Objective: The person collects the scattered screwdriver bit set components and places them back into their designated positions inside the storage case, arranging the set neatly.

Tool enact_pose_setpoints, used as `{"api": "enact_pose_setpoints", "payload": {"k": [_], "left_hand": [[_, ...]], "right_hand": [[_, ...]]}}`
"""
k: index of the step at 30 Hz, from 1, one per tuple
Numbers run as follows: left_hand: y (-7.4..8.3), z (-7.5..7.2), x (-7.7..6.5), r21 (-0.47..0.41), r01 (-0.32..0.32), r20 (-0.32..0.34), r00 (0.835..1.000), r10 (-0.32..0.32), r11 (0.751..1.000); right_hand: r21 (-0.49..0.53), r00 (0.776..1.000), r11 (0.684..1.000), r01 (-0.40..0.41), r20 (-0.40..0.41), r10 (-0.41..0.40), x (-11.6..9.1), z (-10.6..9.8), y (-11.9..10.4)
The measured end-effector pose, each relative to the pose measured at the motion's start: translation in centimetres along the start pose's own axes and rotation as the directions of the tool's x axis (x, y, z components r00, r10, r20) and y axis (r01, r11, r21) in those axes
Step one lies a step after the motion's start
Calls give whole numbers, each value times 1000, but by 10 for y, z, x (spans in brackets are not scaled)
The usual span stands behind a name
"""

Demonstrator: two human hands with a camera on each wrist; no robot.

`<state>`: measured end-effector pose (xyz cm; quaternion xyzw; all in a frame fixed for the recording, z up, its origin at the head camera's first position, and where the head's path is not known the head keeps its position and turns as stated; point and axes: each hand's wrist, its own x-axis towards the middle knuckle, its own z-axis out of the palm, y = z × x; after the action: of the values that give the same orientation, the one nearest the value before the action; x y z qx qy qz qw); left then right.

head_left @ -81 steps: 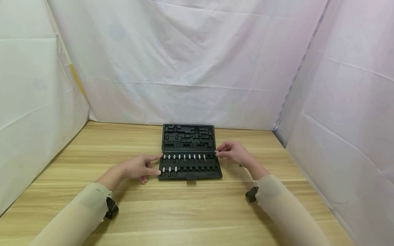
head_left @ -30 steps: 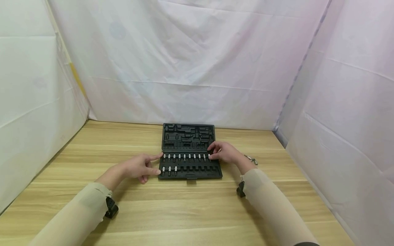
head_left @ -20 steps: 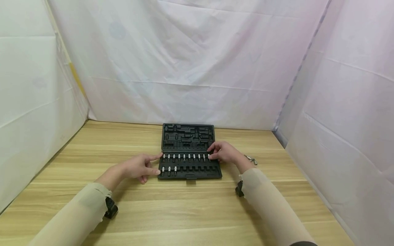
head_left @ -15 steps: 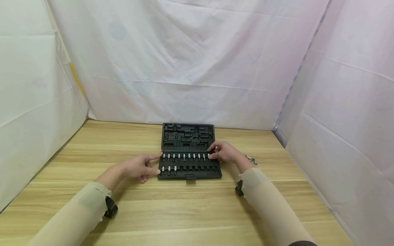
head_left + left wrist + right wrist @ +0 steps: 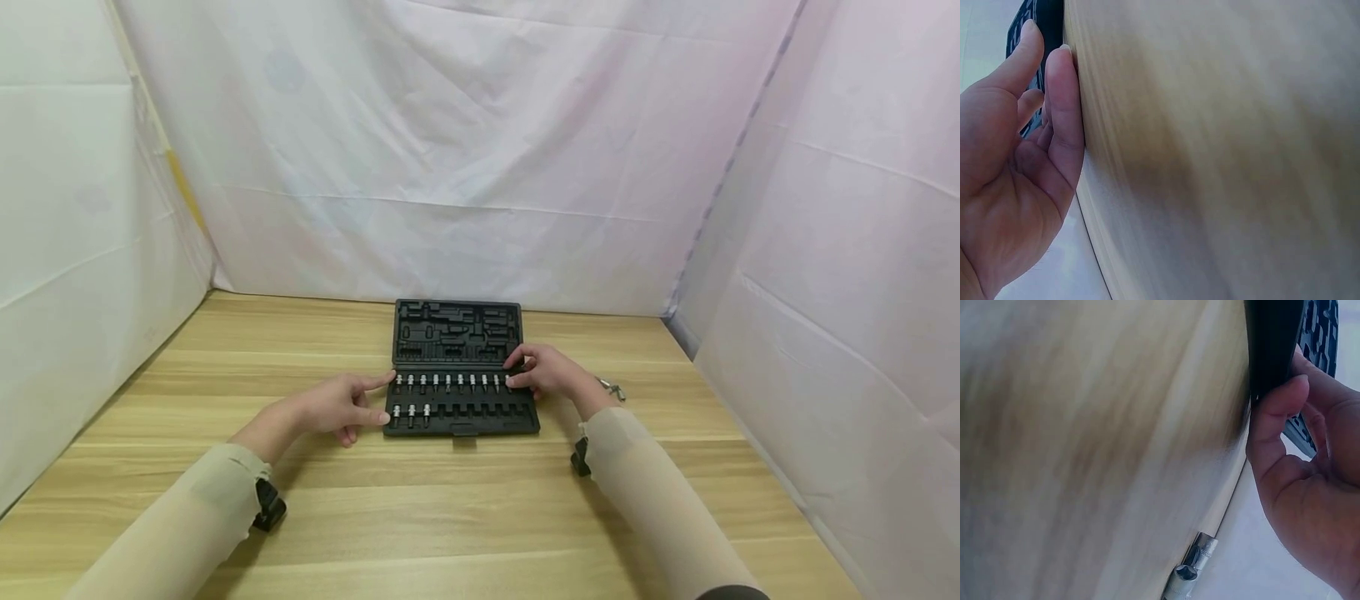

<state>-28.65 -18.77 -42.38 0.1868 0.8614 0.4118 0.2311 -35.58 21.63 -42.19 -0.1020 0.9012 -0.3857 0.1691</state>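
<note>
An open black socket case lies on the wooden table, its moulded lid tipped back. Several silver bit sockets fill most of its upper row. Three larger ones sit at the left of the lower row. My left hand steadies the case's left edge, thumb and index finger extended against it. At the upper row's right end, my right hand pinches a bit socket set in its slot; the thumb covers part of it. In the right wrist view, that socket is hidden behind the fingers.
Loose silver sockets lie on the table right of the case, beside the right wrist; the right wrist view shows these sockets closer. White cloth walls the table at the back and both sides.
From beyond the case's right edge, my right hand has moved left with a bit socket to the upper row's end, then stayed there. The loose sockets have come into fuller view. My left hand keeps its place.
</note>
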Motion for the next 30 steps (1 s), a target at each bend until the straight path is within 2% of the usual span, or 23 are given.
{"api": "enact_pose_setpoints", "payload": {"k": [14,20,25,30], "left_hand": [[0,0,1,2,12,5,1000,-12,1000],[1,-1,1,-2,18,1,1000,-18,1000],[1,0,0,-4,17,3,1000,-17,1000],[1,-1,-1,-9,14,7,1000,-14,1000]], "right_hand": [[-1,1000,1000,-7,-17,7,-1,1,4],[-84,999,996,32,-37,-36,-5,1,1],[-179,991,977,115,-50,-126,-15,-12,8],[-170,981,976,137,-114,-158,-29,-35,23]]}}
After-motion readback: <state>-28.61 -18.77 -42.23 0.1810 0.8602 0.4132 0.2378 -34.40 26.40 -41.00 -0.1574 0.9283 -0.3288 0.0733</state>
